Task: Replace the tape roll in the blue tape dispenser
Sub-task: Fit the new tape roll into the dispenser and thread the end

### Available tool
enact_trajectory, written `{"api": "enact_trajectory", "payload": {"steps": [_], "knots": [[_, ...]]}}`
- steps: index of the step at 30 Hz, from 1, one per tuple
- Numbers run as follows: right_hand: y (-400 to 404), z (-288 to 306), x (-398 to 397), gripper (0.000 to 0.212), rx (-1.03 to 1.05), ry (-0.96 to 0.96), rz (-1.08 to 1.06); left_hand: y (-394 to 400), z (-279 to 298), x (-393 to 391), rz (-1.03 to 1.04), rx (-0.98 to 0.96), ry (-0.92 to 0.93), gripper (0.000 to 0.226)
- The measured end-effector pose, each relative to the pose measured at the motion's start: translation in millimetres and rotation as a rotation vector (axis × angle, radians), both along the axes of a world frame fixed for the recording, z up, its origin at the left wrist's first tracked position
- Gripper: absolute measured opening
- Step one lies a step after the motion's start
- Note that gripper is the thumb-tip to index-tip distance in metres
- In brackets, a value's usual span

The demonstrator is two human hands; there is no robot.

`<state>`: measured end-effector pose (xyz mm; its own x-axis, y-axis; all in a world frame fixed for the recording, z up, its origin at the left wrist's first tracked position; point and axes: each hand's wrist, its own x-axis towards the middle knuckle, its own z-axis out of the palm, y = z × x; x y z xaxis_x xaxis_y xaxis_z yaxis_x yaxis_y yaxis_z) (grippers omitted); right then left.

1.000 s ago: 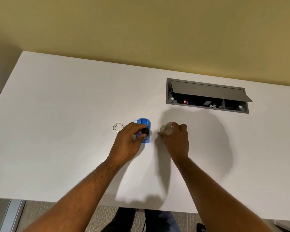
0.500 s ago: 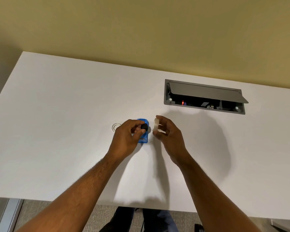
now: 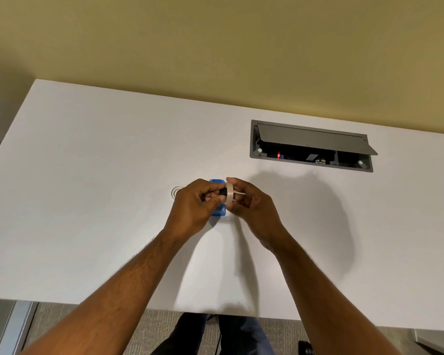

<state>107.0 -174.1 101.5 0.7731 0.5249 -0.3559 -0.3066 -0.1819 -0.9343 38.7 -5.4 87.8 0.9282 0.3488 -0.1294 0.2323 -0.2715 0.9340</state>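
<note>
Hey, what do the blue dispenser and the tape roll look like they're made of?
Blue tape dispenser: likely molded plastic, judging by its uniform bright blue colour and slight sheen. Tape roll: apparently clear, glossy plastic film, wound in a translucent whitish ring. Its core can't be made out.

White desk (image 3: 87, 201), open grey cable hatch (image 3: 310, 146) set into it, yellow wall (image 3: 215, 47) behind

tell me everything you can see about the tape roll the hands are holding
The tape roll is a narrow ring of translucent whitish tape, held on edge above the white desk. The right hand pinches it, and a short loose strip seems to trail toward that hand. The left hand holds a small black hub at its opening. The blue tape dispenser sits just beneath.
</note>
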Motion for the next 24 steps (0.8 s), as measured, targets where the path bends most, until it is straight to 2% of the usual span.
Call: {"api": "enact_trajectory", "payload": {"steps": [3,7,24], "knots": [[2.4,3.8,-2.4,0.054,-0.006,-0.012,0.007,-0.4,1.1,-0.9,0.051,-0.12,0.015,0.027],[3.5,6.2,-2.8,0.055,-0.006,-0.012,0.007,0.7,2.0,-1.8,0.07,-0.182,0.015,0.023],[2.2,-3.4,-11.4,0.056,-0.063,-0.059,0.011,1.4,-0.2,-5.8,0.04,-0.174,0.044,0.02]]}}
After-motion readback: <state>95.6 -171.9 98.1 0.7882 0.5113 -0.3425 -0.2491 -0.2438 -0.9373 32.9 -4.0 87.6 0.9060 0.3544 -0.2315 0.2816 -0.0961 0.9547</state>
